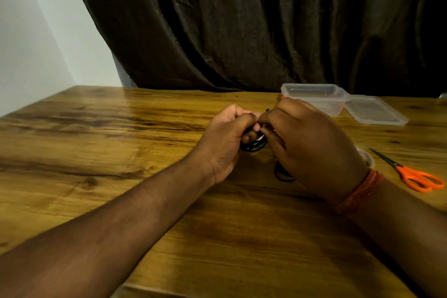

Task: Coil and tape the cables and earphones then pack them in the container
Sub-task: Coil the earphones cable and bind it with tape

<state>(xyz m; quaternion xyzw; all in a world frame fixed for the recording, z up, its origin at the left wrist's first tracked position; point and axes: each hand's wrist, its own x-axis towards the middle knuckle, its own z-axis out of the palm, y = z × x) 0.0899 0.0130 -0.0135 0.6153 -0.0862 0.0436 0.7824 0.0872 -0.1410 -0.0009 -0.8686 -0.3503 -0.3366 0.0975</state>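
A thin black cable (252,145), wound into a small coil of several loops, sat above the middle of the wooden table (96,152). The left hand (226,139) gripped it with curled fingers; the right hand (307,145) pinched it from the right. The clear container (314,98) stood open at far right.

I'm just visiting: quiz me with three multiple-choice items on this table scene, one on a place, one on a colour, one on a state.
1. Where do the scissors lie?
A. right of the hands
B. inside the container
C. left of the hands

2. What colour are the scissor handles?
A. blue
B. orange
C. green

3. How is the container?
A. lid on
B. upside down
C. open, lid beside it

Answers:
1 A: they lie near the right wrist on the table.
2 B: both loops are bright orange.
3 C: the lid rests on the table to the container's right.
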